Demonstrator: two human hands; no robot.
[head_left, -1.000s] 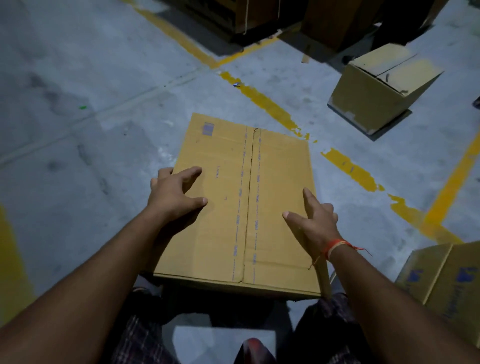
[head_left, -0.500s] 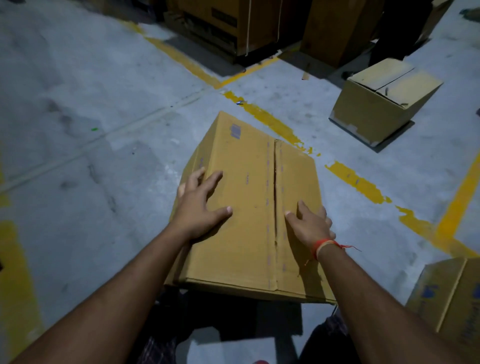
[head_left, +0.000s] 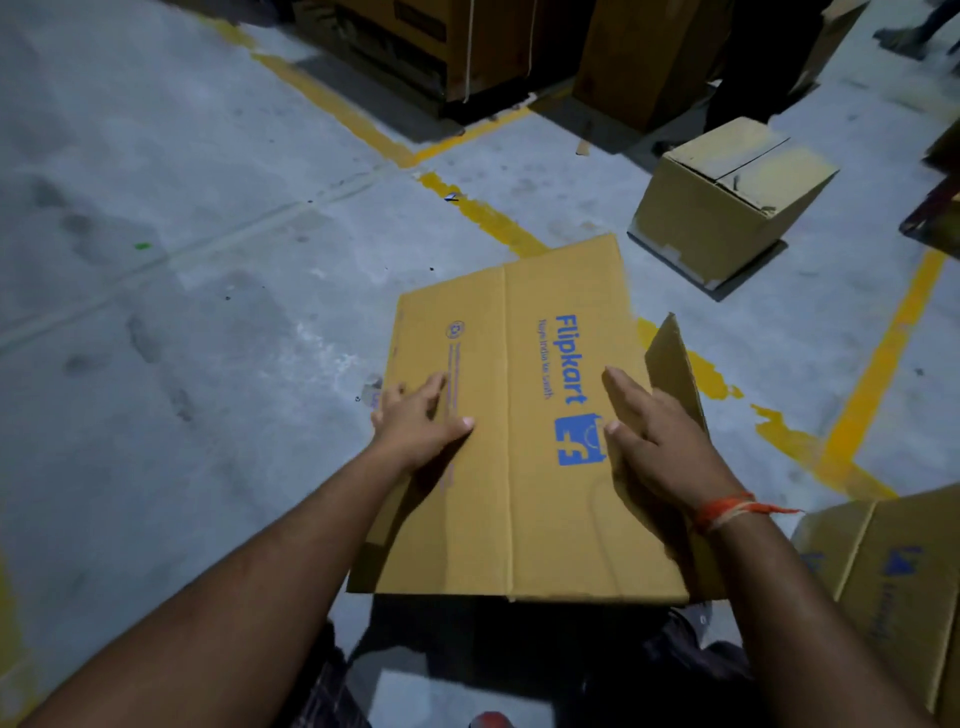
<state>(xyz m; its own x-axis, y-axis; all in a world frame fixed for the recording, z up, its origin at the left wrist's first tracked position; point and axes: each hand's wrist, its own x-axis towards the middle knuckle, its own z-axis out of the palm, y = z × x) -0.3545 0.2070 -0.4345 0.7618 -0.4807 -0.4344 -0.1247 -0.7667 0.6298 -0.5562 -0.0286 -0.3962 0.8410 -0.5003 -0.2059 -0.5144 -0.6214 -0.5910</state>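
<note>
Head view, change: a second ago the box (head_left: 519, 467) showed its seamed face with both flaps lying shut. Now a printed side with blue lettering faces up, so it has been rolled over (a quarter turn, I judge).
Meaning: the turn looks finished. One flap (head_left: 672, 374) stands loose at the box's right edge, so that open end probably needs folding or flattening next.
Box: on the floor (head_left: 182, 364) straight in front of the person's knees, its long side running away from them.
Left hand (head_left: 415, 426): flat on the box's left half, fingers straight and slightly spread, thumb out, gripping nothing.
Right hand (head_left: 654, 441): flat on the box's right half just inside the raised flap, fingers straight and together, holding nothing.
Floor: scuffed grey concrete, with worn yellow lines (head_left: 488, 218) passing beyond the box.
Room: dim light. A smaller closed carton (head_left: 722, 208) stands beyond the box to the right, another printed carton (head_left: 893, 571) sits near its right near corner, and dark stacked cartons (head_left: 415, 41) stand far beyond it.
</note>
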